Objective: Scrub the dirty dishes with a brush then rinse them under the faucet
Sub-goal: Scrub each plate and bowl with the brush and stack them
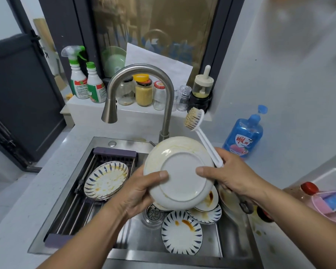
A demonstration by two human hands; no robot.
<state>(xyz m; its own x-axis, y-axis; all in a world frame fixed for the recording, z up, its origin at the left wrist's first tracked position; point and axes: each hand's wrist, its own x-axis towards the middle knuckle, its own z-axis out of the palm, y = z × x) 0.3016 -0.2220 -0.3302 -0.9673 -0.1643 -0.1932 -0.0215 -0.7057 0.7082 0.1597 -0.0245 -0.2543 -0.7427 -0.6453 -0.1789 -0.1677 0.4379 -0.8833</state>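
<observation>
I hold a white plate [179, 171] above the sink, its underside facing me, with yellowish smears along the rim. My left hand [142, 191] grips its lower left edge. My right hand [231, 175] touches the plate's right edge with the thumb and holds a white dish brush [197, 126], bristles pointing up and left behind the plate. The steel faucet [144, 90] arches above; no water runs. Stained blue-patterned plates lie in the sink: one at the front [181, 232], others [208, 208] partly hidden under the held plate.
A drying rack [97, 191] in the sink's left half carries stacked stained plates [106, 180]. Spray bottles [85, 84] and jars [144, 92] line the sill behind the faucet. A blue soap bottle [244, 134] stands right; a red-capped bottle [306, 191] and pink basket [330, 206] sit near the right edge.
</observation>
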